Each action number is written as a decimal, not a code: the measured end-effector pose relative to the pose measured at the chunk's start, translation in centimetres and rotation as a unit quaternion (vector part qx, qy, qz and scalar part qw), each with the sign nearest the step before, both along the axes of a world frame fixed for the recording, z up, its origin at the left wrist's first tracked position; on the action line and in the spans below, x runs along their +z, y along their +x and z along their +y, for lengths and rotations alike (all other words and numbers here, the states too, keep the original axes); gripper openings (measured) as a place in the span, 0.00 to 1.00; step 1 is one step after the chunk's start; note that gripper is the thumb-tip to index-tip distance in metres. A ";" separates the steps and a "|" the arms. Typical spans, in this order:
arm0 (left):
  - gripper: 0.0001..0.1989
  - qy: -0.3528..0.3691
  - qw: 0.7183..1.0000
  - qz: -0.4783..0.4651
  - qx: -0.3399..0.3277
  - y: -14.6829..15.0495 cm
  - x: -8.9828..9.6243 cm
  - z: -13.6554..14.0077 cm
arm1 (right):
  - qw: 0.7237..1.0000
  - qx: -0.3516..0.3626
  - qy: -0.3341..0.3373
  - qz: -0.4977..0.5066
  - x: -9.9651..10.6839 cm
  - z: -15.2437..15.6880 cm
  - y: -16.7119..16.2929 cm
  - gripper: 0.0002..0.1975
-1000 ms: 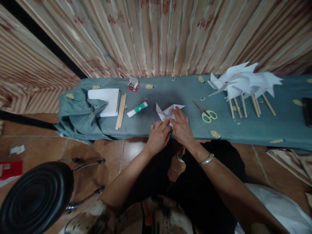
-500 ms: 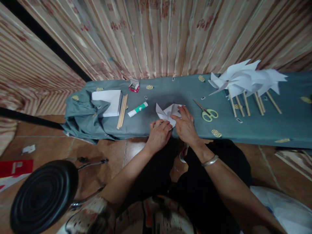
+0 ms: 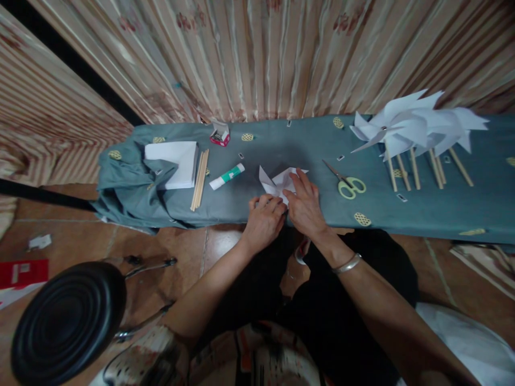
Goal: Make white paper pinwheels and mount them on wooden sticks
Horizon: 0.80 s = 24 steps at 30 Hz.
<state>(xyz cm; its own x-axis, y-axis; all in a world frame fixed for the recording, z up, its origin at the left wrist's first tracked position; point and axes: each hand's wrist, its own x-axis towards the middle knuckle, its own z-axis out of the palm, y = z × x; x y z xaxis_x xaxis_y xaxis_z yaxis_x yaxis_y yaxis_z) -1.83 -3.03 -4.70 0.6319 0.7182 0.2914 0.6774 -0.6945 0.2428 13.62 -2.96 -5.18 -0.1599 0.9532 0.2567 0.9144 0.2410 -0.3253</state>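
A white paper pinwheel [image 3: 277, 185] lies on the cloth-covered table in front of me, with its blades folded up. My left hand [image 3: 264, 219] is closed on its near edge, the fingers curled. From the right, my right hand [image 3: 304, 208] grips the pinwheel, thumb near the centre and fingers over a right-hand blade. Both hands partly cover the paper. Left of it is a glue stick [image 3: 227, 177] with a green and white label. Scissors [image 3: 346, 184] with light green handles lie to the right.
Wooden sticks [image 3: 199, 180] lie beside a stack of white paper [image 3: 187, 166] at left. A small open red-and-white box [image 3: 219, 135] stands behind. Several finished pinwheels [image 3: 418, 126] on sticks lie at right. A black round stool [image 3: 68, 321] stands on the floor at lower left.
The view has shifted slightly. My left hand has edged right, closer to my right hand, along the pinwheel's near edge. Both hands stay on the paper.
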 end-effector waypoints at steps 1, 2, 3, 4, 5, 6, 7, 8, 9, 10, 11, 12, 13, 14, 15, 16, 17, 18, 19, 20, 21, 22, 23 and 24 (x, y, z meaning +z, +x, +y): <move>0.11 0.000 1.000 0.000 0.000 0.0 0.0 0.0 | 1.000 0.006 -0.001 -0.002 0.0 0.0 -0.1 0.15; 0.11 -0.001 1.000 0.000 -0.001 0.0 0.0 0.1 | 1.000 0.011 -0.003 -0.003 0.0 0.1 -0.3 0.16; 0.11 -0.001 1.000 -0.001 -0.001 0.0 0.0 0.1 | 1.000 0.015 -0.005 -0.003 0.0 0.1 -0.3 0.16; 0.10 0.000 1.000 -0.003 -0.001 0.0 0.0 0.1 | 1.000 0.016 -0.007 -0.001 -0.1 0.1 -0.4 0.16; 0.10 -0.001 1.000 -0.005 -0.001 0.0 0.0 0.1 | 1.000 0.015 -0.009 0.002 -0.1 0.1 -0.3 0.17; 0.10 -0.001 1.000 -0.006 -0.002 -0.1 0.0 0.1 | 1.000 0.010 -0.011 0.006 -0.1 0.0 -0.2 0.17; 0.10 -0.002 1.000 -0.007 -0.002 -0.1 -0.1 0.1 | 1.000 0.000 -0.011 0.013 -0.2 0.0 -0.1 0.18; 0.10 -0.004 1.000 -0.007 -0.002 -0.1 -0.1 0.1 | 1.000 -0.012 -0.009 0.022 -0.3 -0.1 0.1 0.19; 0.10 -0.006 1.000 -0.006 -0.003 -0.1 0.0 0.1 | 0.999 -0.024 -0.005 0.031 -0.3 -0.2 0.3 0.20; 0.10 -0.009 1.000 -0.004 -0.003 -0.1 0.0 0.1 | 0.999 -0.034 -0.001 0.040 -0.4 -0.3 0.5 0.21; 0.11 -0.012 1.000 -0.002 -0.003 -0.1 0.0 0.1 | 0.998 -0.040 0.002 0.046 -0.4 -0.4 0.6 0.22; 0.11 -0.015 1.000 0.000 -0.003 -0.1 0.1 0.1 | 0.998 -0.041 0.006 0.050 -0.4 -0.4 0.7 0.22; 0.11 -0.016 1.000 0.002 -0.002 -0.1 0.1 0.1 | 0.998 -0.037 0.008 0.049 -0.4 -0.5 0.8 0.23; 0.11 -0.016 1.000 0.003 -0.001 -0.1 0.1 0.1 | 0.998 -0.032 0.009 0.047 -0.3 -0.5 0.8 0.23; 0.11 -0.015 1.000 0.002 0.000 -0.1 0.0 0.1 | 0.999 -0.026 0.009 0.042 -0.3 -0.5 0.8 0.23; 0.11 -0.014 1.000 0.002 0.000 -0.1 0.0 0.1 | 0.999 -0.021 0.010 0.037 -0.3 -0.5 0.7 0.23; 0.11 -0.013 1.000 0.000 0.000 -0.1 0.0 0.1 | 0.999 -0.018 0.010 0.032 -0.3 -0.4 0.6 0.23; 0.11 -0.013 1.000 -0.001 0.000 -0.1 -0.1 0.1 | 0.999 -0.015 0.009 0.027 -0.3 -0.4 0.5 0.22; 0.11 -0.014 1.000 -0.003 0.000 -0.1 -0.1 0.1 | 1.000 -0.013 0.007 0.022 -0.3 -0.3 0.5 0.22; 0.11 -0.016 1.000 -0.004 0.000 -0.1 -0.1 0.1 | 1.000 -0.011 0.005 0.018 -0.3 -0.3 0.4 0.21; 0.11 -0.019 1.000 -0.006 0.001 -0.1 -0.1 0.1 | 1.000 -0.009 0.003 0.014 -0.3 -0.2 0.3 0.20; 0.11 -0.023 1.000 -0.007 0.002 0.0 -0.1 0.1 | 1.000 -0.007 0.001 0.011 -0.3 -0.1 0.3 0.20; 0.11 -0.028 1.000 -0.009 0.002 0.0 0.0 0.1 | 1.000 -0.005 0.000 0.008 -0.3 -0.1 0.2 0.19; 0.11 -0.035 0.999 -0.012 0.001 0.0 0.1 0.1 | 1.000 -0.004 0.000 0.006 -0.4 0.0 0.2 0.18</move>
